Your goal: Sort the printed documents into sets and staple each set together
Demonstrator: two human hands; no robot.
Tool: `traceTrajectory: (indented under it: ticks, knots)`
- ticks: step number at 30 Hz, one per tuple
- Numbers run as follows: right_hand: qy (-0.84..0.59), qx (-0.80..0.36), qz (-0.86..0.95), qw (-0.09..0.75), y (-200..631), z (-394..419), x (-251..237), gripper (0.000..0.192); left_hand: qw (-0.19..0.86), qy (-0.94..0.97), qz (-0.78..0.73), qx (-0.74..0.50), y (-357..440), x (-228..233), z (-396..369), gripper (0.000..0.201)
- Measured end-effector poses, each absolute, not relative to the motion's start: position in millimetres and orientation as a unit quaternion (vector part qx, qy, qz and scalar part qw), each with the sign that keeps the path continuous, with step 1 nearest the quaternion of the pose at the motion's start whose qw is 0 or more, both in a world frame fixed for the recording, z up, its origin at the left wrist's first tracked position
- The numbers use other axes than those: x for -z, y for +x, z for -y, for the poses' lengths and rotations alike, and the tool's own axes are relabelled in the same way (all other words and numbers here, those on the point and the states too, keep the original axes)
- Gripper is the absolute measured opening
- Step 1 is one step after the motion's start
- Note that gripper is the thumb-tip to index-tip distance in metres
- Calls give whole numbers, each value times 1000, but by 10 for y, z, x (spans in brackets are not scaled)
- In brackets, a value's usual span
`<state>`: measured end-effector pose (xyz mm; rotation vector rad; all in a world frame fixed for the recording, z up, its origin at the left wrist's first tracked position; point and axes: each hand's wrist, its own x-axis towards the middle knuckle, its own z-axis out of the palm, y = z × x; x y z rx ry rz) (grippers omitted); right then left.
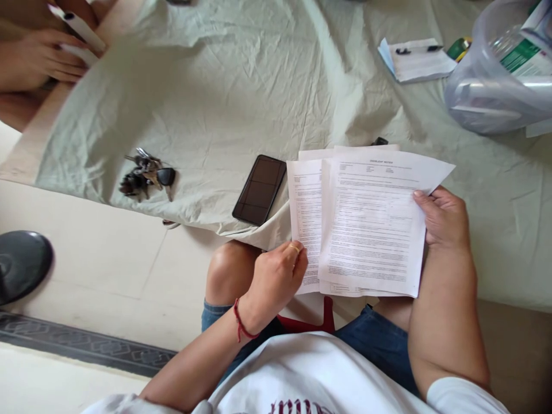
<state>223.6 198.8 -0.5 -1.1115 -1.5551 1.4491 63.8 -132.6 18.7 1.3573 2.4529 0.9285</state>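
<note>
Both my hands hold a fanned stack of printed paper sheets (371, 224) over my lap, at the edge of a table covered with a pale green cloth (241, 86). My left hand (276, 279), with a ring and a red wrist cord, pinches the lower left edge of the sheets. Along the right edge, my right hand (444, 218) grips the sheets with its thumb on the top page. The sheets carry dense printed text.
A dark phone (260, 190) lies on the cloth just left of the papers, and a bunch of keys (146, 175) further left. Another person's hands (41, 57) hold a white object at top left. A clear plastic tub (500, 75) and a notepad with pen (416, 58) are at top right.
</note>
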Motion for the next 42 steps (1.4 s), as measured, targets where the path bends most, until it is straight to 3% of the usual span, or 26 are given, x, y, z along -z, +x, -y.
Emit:
traceTrajectory:
  ticks: [8,15,22,28,34,38,42]
  knots:
    - [-442,-554,617,341,2260,-2028,55,42,162,332,-879,-302,402,-27,1316,23]
    - [-422,-550,618,371,2267,-2039,66,40,-26,481,-791,-377,502,-59,1221,23]
    - [-374,-587,574,432,2255,-2060,-25,44,-34,559,-725,-401,674,-105,996,14]
    - [-362,-635,551,402,2369,-2106,-169,52,132,588,-699,-385,741,-138,687,23]
    - [-415,-601,536,423,2402,-2194,-163,48,344,535,-650,-414,787,-137,400,11]
    - [-456,-572,522,438,2379,-2233,-97,41,482,360,-610,-516,820,-56,387,27]
    - [-469,-555,533,432,2336,-2188,-68,46,530,285,-566,-563,823,-32,499,48]
